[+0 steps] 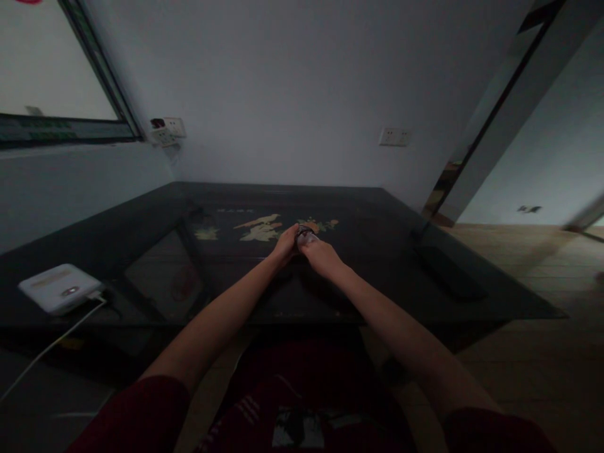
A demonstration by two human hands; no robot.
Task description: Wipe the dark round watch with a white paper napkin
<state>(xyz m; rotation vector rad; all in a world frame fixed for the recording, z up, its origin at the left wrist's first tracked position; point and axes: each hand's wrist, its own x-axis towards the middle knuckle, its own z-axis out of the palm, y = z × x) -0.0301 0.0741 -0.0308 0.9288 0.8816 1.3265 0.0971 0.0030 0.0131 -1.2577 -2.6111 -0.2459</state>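
Object [306, 237], small, part dark and part pale, too dim to identify, sits between the left hand [285, 244] and the right hand [323, 257], both closed around it. They are over the middle of the dark glossy table [372, 233], just beside a painted bird [262, 221], while a white box [54, 284] with a cable [47, 350] rests toward the left end

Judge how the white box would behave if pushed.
The white box looks low and broad, so it would probably slide rather than tip. Its attached cable might tug it back. The glossy tabletop may offer little grip.
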